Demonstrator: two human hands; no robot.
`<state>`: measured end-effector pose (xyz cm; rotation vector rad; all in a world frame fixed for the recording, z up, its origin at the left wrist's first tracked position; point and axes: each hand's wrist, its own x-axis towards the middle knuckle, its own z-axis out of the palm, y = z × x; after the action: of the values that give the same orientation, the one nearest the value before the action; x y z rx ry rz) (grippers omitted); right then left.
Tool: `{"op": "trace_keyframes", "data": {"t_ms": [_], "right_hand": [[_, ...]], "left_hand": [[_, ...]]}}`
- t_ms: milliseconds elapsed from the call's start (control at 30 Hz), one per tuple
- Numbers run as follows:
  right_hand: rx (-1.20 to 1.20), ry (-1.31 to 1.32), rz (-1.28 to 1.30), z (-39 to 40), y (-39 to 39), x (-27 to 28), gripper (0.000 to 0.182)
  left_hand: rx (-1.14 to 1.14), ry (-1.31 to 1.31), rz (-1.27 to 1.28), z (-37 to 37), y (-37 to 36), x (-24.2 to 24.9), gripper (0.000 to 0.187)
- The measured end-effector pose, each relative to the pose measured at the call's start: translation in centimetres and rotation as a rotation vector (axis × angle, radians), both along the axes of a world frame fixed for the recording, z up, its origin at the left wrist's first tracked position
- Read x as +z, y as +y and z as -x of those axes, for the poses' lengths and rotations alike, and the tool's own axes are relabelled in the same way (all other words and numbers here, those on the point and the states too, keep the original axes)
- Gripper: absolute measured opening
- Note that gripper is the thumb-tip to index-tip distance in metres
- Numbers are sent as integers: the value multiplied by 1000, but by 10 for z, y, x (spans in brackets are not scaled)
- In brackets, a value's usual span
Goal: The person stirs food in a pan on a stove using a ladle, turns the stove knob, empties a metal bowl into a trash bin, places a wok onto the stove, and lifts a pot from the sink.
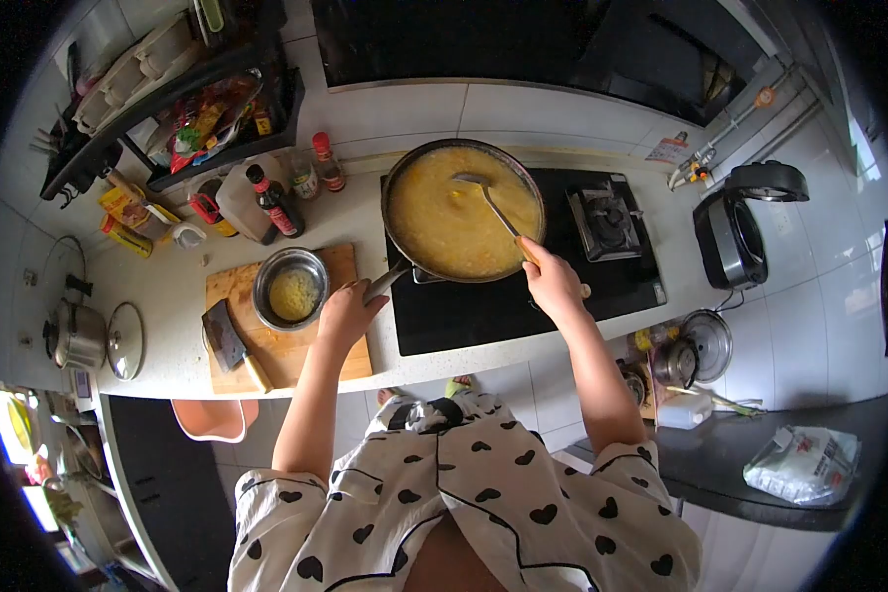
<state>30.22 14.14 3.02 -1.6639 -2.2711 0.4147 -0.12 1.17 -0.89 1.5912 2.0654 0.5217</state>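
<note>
A large pan (464, 212) of yellowish soup sits on the left part of the black stove (434, 326). My left hand (350, 311) is closed round the pan's handle (386, 283), at its lower left. In my right hand (553, 281) is the wooden handle of a ladle (503, 219), whose head rests in the soup. Left of the pan, a wooden cutting board (350, 350) bears a metal bowl (292, 288) with pale yellow contents and a cleaver (227, 340).
A second burner (607, 219) is on the right. Behind the board stand a dark sauce bottle (274, 202), a red-capped jar (329, 163) and a jug (242, 204). At the far left are a pot (75, 333) and a glass lid (125, 341). An open black appliance (730, 237) stands right.
</note>
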Motion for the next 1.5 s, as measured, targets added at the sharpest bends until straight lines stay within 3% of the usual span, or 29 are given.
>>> {"op": "trace_keyframes", "data": {"t_ms": [300, 1033, 1333, 1500], "right_hand": [[68, 69, 105, 34, -7, 2, 39], [288, 174, 179, -9, -48, 46, 37], [252, 178, 360, -17, -65, 85, 38], [206, 79, 298, -12, -69, 80, 37]], "left_hand": [[-12, 20, -38, 0, -1, -2, 48], [-20, 5, -59, 1, -1, -6, 46], [-3, 6, -40, 0, -2, 0, 48], [-10, 18, -59, 0, -2, -2, 49]]}}
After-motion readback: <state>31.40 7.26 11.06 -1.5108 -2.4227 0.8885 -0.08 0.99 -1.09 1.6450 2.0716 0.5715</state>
